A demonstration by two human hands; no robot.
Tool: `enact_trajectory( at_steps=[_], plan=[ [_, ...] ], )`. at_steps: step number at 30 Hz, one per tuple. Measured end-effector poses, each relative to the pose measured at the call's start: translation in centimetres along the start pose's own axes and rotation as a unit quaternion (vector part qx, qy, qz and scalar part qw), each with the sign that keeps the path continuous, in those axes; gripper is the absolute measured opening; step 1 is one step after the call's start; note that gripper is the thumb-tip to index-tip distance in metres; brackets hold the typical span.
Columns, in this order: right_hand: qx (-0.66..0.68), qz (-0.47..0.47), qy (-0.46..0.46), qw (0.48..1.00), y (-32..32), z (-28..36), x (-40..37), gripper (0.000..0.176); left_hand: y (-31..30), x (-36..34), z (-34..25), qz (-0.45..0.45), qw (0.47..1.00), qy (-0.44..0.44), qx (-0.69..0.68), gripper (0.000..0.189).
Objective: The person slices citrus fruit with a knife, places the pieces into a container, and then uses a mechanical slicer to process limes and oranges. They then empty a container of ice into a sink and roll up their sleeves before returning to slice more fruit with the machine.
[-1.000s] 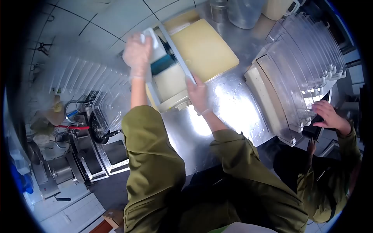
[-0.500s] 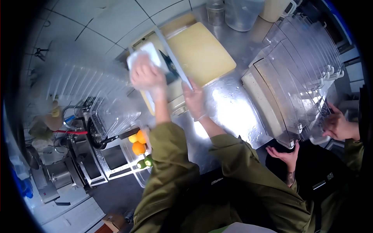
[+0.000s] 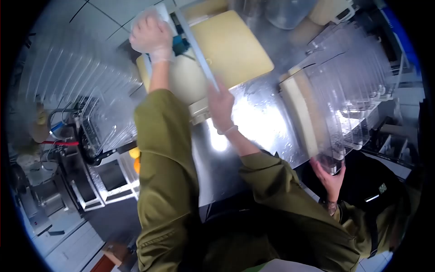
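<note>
My left hand point(image 3: 152, 36), in a clear glove, is closed over a white hand guard point(image 3: 164, 17) at the far end of what looks like a mandoline slicer. The slicer's long pale rail point(image 3: 192, 40) runs toward me, and a teal part point(image 3: 180, 45) shows beside it. Gloved too, my right hand point(image 3: 220, 106) grips the near end of that rail. Beneath the slicer and to its right lies a yellowish cutting board point(image 3: 235, 50). Whatever is under the guard is hidden by my left hand.
Clear plastic containers point(image 3: 84, 63) stand at the left, partly blurred. More clear panels point(image 3: 353, 72) stand at the right, where a co-worker's hand point(image 3: 331, 179) touches their lower edge. Oranges point(image 3: 137, 165) show beside my left sleeve. A pitcher point(image 3: 333, 11) is at the back.
My left hand has moved away from me along the slicer with the guard. My right hand keeps its grip. The view has shifted, and one co-worker's hand is no longer visible.
</note>
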State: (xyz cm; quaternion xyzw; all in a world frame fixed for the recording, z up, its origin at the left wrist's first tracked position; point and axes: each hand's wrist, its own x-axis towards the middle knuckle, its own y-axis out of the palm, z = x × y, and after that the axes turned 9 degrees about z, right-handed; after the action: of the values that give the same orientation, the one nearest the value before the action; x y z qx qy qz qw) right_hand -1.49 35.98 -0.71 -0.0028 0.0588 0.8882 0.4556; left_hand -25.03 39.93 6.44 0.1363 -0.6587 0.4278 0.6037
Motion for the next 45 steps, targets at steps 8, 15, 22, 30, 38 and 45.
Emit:
enact_trajectory(
  at_steps=[8,15,22,30,38,45],
  plan=[
    [-0.078,-0.022,-0.049,0.995,0.1,-1.6,1.0,0.035,3.2,6.7,2.4,0.232,0.972,0.012,-0.034,0.033],
    [-0.076,-0.012,-0.005,0.997,0.1,-1.0,0.6,0.036,-2.5,4.3,1.5,0.342,0.936,-0.052,-0.07,0.043],
    [-0.066,-0.026,0.011,0.997,-0.2,-1.2,0.8,0.035,-15.9,-2.2,-4.5,0.14,0.983,-0.028,-0.119,0.026],
    [0.118,0.005,0.009,0.993,0.3,1.3,-0.1,0.038,-7.7,-0.9,-2.2,0.044,0.997,-0.006,-0.059,0.027],
    [-0.06,-0.021,-0.054,0.996,0.3,0.1,0.3,0.037,-4.5,-0.3,-2.4,-0.023,0.997,0.027,-0.071,0.011],
    [-0.084,-0.022,-0.08,0.993,0.1,-0.1,0.5,0.036,-6.1,-2.5,-2.2,0.019,0.996,0.005,-0.089,0.02]
  ],
)
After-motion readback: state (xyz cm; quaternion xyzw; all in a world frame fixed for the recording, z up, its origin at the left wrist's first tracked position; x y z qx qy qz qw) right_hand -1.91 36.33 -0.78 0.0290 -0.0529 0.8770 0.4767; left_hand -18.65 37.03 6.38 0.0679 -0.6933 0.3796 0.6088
